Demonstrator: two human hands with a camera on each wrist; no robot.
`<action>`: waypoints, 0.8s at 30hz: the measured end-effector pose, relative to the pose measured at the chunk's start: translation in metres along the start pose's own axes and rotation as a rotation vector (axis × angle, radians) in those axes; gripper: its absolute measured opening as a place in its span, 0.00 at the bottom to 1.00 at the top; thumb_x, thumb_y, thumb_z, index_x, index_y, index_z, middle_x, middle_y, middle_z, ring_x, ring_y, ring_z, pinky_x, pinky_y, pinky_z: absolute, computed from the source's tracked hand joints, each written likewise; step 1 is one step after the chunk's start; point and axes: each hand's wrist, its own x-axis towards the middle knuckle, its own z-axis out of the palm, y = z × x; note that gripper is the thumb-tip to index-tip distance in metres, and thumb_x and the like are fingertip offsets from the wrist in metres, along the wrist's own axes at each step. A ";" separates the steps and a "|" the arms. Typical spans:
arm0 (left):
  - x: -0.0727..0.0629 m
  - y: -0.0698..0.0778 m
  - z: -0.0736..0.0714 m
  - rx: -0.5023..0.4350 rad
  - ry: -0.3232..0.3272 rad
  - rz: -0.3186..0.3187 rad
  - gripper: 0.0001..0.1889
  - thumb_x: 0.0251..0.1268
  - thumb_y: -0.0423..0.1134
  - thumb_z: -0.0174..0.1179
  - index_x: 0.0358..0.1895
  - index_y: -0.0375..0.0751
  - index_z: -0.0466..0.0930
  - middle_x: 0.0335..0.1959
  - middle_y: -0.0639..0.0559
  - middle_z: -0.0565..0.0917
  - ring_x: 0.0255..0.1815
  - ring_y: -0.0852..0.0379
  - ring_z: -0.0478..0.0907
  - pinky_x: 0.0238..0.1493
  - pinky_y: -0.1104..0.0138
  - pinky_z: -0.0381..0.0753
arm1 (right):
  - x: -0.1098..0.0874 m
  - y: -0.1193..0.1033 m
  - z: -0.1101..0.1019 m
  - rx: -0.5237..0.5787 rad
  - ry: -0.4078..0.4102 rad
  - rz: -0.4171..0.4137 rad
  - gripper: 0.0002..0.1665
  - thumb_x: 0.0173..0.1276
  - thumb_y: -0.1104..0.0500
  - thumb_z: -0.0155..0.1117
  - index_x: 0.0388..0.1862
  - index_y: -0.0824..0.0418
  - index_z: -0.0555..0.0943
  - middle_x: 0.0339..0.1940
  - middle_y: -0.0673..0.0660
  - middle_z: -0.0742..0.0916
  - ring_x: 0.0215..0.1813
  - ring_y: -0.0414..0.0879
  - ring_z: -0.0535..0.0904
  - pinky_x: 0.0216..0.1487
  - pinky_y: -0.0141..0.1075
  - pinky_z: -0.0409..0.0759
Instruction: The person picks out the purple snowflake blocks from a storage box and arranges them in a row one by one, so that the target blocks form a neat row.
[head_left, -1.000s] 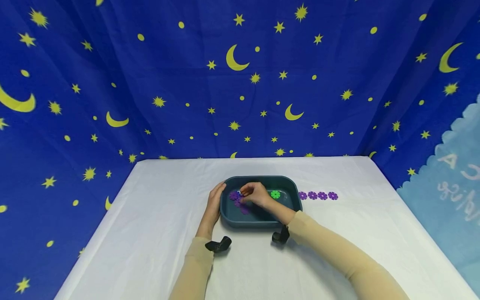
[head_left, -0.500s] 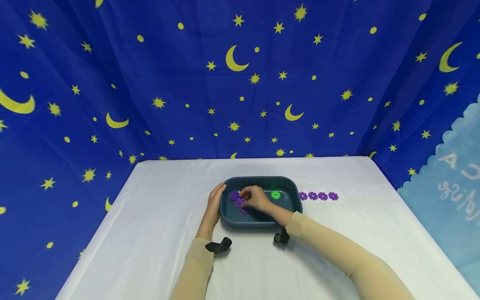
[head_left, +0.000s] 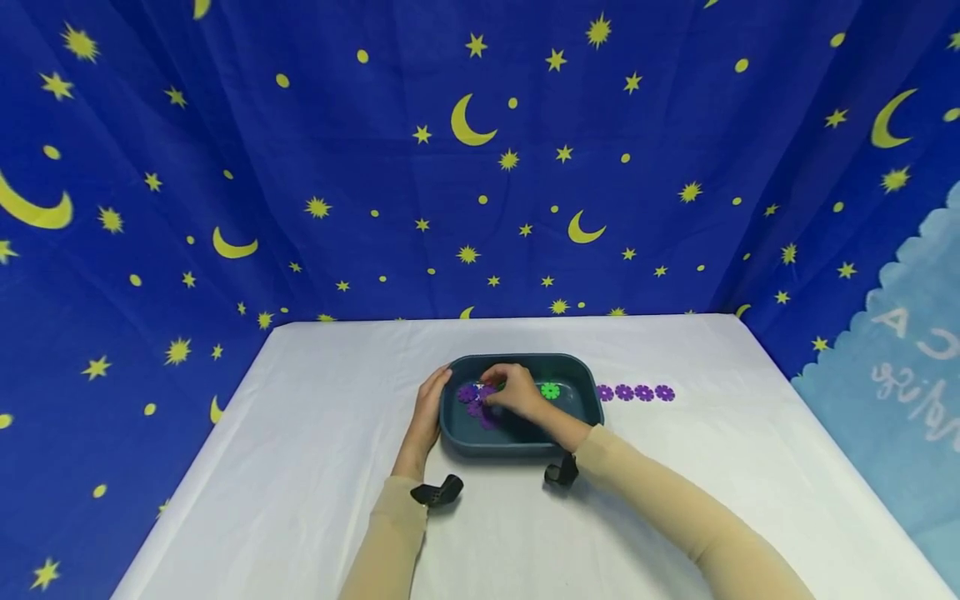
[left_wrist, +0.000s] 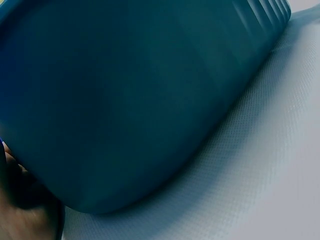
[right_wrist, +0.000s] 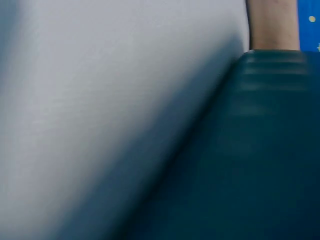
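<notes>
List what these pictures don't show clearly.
Head view: how many purple pieces the tray holds; the right hand blocks part.
Head view: the leftmost piece outside, partly behind the tray.
Head view: the light blue panel, cut by the right edge.
Both wrist views: the tray's contents, behind its wall.

Head view: on my head, facing forward and down, farthest off; tub (head_left: pixel 510 450) toward six o'clock, starry curtain (head_left: pixel 375 150) at twelve | My left wrist view: close on tub's outer wall (left_wrist: pixel 135 110), table (left_wrist: pixel 260 200) at four | My right wrist view: also close, tub at four | Both wrists share: tub, table.
</notes>
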 end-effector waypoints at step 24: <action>0.011 -0.020 -0.004 -0.013 0.012 0.022 0.25 0.75 0.41 0.44 0.68 0.28 0.61 0.70 0.33 0.64 0.74 0.44 0.57 0.77 0.56 0.54 | -0.027 -0.003 -0.091 0.158 0.195 0.096 0.20 0.53 0.73 0.69 0.47 0.77 0.79 0.45 0.73 0.84 0.47 0.62 0.81 0.52 0.47 0.82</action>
